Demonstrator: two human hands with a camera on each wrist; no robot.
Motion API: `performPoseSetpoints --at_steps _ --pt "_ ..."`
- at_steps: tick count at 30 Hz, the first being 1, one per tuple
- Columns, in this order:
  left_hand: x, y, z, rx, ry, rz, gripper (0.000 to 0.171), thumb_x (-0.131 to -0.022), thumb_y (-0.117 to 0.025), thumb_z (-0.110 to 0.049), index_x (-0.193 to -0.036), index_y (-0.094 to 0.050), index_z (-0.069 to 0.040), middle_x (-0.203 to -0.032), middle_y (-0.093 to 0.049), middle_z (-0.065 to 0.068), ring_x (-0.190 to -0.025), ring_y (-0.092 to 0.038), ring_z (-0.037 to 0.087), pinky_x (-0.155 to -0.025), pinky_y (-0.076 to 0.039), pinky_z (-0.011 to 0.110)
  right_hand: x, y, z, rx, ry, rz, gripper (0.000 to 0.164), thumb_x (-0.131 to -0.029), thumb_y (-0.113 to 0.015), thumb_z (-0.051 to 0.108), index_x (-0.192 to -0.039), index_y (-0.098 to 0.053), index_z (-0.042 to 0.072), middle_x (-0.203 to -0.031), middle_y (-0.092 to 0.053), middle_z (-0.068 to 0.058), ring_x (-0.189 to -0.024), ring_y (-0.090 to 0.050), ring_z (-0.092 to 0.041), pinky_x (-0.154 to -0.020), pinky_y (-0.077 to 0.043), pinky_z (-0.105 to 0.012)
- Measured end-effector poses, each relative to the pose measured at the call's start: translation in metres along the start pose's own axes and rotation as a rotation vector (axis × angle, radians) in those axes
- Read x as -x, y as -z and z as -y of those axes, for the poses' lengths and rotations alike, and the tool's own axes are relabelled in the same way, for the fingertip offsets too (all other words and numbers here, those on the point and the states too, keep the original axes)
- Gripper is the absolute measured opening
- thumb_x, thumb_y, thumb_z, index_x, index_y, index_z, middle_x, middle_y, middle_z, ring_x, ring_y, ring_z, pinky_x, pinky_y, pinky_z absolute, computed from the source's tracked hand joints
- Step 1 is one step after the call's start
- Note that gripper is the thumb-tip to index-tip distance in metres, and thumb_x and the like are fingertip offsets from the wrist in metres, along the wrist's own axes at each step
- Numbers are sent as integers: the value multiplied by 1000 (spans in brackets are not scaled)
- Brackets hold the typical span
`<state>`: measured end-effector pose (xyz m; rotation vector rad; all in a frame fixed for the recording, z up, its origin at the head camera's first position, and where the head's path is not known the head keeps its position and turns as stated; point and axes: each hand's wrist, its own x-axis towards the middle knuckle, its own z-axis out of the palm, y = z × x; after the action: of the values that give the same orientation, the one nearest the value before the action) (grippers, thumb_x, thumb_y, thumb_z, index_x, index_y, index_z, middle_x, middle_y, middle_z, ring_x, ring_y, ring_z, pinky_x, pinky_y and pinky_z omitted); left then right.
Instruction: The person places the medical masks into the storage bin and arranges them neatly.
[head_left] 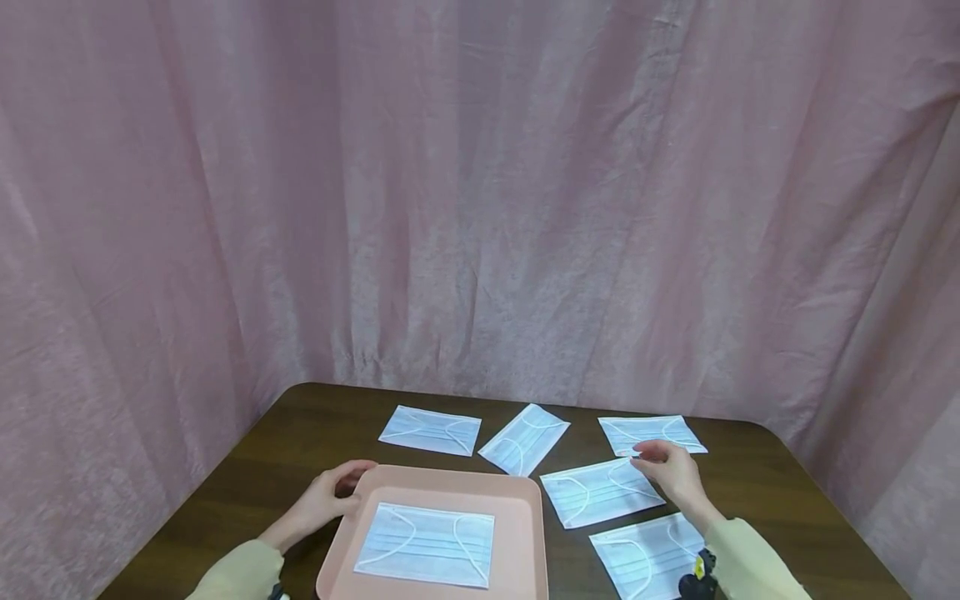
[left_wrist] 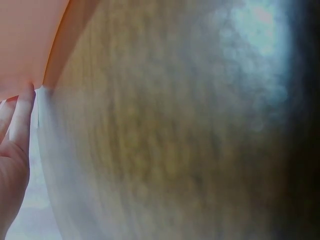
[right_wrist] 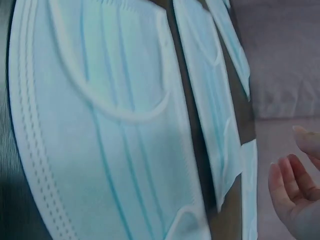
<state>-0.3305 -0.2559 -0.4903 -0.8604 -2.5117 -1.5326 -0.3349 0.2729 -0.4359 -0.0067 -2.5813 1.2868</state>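
Note:
My left hand [head_left: 330,493] holds the back left corner of a shallow pink tray [head_left: 534,533], thumb at its side and fingers at the back edge. In the left wrist view its fingers [left_wrist: 22,117] meet the tray's corner. One pale blue face mask [head_left: 426,546] lies flat in the tray, ear loops up. Over the right side of the table, my right hand [head_left: 671,477] hovers with fingers loosely bent and nothing between them. Its fingertips overlap the gap between the back right mask [head_left: 652,432] and the middle right mask [head_left: 600,492]. Below the right wrist lies a front right mask [head_left: 648,554].
Two more masks lie behind the tray, a back left mask [head_left: 431,430] and a slanted back middle mask [head_left: 525,439]. All rest on a dark brown wooden table [head_left: 247,492]. A pink curtain [head_left: 480,208] hangs close behind the table's far edge.

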Motion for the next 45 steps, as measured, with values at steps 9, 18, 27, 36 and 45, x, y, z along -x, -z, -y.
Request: performPoseSetpoints --at_steps 9,18,27,36,45 --pt "-1 2 -2 -8 -25 2 47 -77 -57 14 -122 -46 10 -110 -55 22 -92 -55 35 -74 -43 27 -4 -2 -21 95 -27 76 25 -77 -68 4 -97 -61 -9 -93 -60 -22 -86 -55 -34 -74 -42 -46" --pt "1 -1 -2 -30 -31 -7 48 -76 -59 12 -122 -47 9 -107 -57 20 -89 -56 33 -75 -43 29 -10 -8 -31 145 -55 79 24 -76 -69 3 -94 -61 -9 -84 -60 -17 -81 -54 -32 -72 -41 -46" --pt "0 -1 -1 -23 -36 -17 47 -76 -60 10 -121 -47 9 -105 -57 20 -90 -57 31 -76 -43 28 -10 -18 -37 164 -48 45 22 -73 -70 0 -91 -61 -10 -78 -57 -11 -73 -51 -26 -68 -40 -44" --pt "0 0 -1 -7 3 -15 47 -76 -58 10 -122 -48 5 -108 -57 16 -92 -56 26 -75 -42 26 -9 -23 -28 243 -73 29 23 -69 -72 -4 -89 -61 -9 -81 -60 -16 -77 -54 -30 -69 -40 -45" --pt "1 -1 -5 -13 -14 -17 47 -76 -60 9 -121 -47 8 -106 -57 19 -91 -57 27 -75 -43 28 -8 -24 -22 247 -140 48 20 -72 -69 -5 -91 -62 -7 -78 -57 -10 -75 -52 -27 -67 -40 -44"
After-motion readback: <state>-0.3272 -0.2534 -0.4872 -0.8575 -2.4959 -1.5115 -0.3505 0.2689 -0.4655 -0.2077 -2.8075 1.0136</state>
